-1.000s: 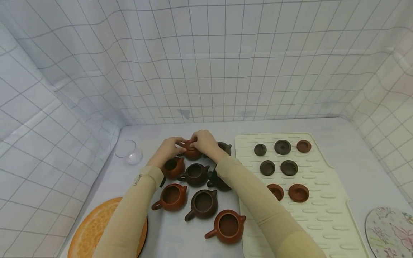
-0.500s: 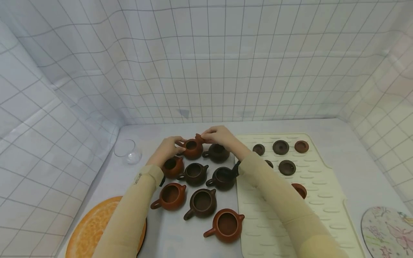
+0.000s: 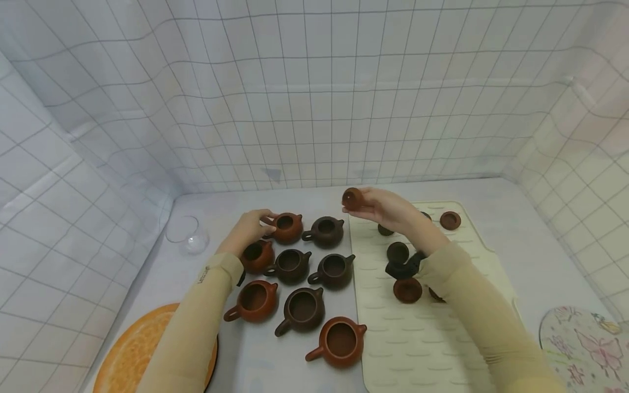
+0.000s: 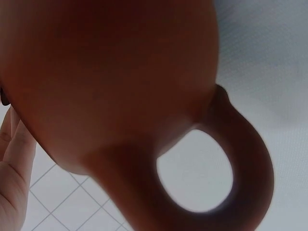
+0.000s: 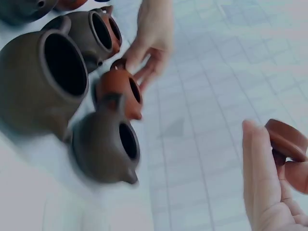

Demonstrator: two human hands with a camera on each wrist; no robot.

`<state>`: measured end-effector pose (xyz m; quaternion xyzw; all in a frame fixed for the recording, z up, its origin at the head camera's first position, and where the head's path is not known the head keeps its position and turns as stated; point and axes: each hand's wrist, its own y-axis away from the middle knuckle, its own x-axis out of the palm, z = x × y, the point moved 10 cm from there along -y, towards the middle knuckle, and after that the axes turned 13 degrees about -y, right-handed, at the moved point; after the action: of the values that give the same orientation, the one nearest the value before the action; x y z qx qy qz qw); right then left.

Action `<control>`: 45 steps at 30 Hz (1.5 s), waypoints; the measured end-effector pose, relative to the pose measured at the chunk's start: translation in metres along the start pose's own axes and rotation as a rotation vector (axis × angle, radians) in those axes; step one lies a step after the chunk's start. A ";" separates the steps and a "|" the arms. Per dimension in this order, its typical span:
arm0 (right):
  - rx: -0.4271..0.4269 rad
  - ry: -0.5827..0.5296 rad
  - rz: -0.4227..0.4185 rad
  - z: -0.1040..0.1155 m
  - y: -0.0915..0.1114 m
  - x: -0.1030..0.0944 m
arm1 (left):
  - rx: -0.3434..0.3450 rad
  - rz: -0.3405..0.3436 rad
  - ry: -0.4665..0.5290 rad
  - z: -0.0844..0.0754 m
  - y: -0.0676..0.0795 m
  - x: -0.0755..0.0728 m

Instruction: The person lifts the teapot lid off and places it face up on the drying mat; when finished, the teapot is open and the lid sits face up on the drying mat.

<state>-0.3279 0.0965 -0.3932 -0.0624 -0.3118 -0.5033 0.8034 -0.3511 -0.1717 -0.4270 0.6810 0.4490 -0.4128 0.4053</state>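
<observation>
At the back left of the group, my left hand (image 3: 247, 231) pinches the handle of a small reddish-brown clay teapot (image 3: 291, 235), whose mouth is uncovered. My right hand (image 3: 388, 209) holds a reddish-brown teapot lid (image 3: 351, 198) between thumb and fingers, raised over the mat's back left corner with its underside turned toward the head camera. In the right wrist view the same lid (image 5: 287, 139) sits between thumb and fingertips, its knob downward. Right of the pinched teapot stands a dark brown lidless teapot (image 3: 328, 238). Another red teapot (image 4: 115, 96) fills the left wrist view.
Several lidless teapots, red and dark, stand in front, including a red one (image 3: 341, 361) nearest. A cream mat (image 3: 417, 355) on the right bears several lids, among them a red lid (image 3: 408, 290). A clear glass (image 3: 196, 241), an orange round mat (image 3: 132, 344) and a floral round mat (image 3: 585, 349) lie around.
My right hand has lifted the lid off the back red teapot, carried it right toward the mat and tilted its underside up. The left hand has stayed at that teapot's handle.
</observation>
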 end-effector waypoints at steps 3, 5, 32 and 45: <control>-0.008 -0.028 -0.010 0.013 0.021 -0.018 | 0.008 -0.007 -0.002 -0.003 -0.001 -0.002; -0.022 -0.065 -0.015 0.021 0.037 -0.033 | 0.005 -0.004 0.008 -0.004 -0.001 -0.002; -0.092 0.415 -0.397 0.013 0.168 -0.221 | -0.002 0.019 0.011 -0.007 -0.003 -0.004; 0.007 0.874 -0.524 0.013 0.168 -0.231 | 0.002 0.029 0.016 -0.007 -0.004 -0.002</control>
<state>-0.2604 0.3614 -0.4775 0.2370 0.0463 -0.6661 0.7057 -0.3540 -0.1651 -0.4241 0.6912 0.4418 -0.4019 0.4068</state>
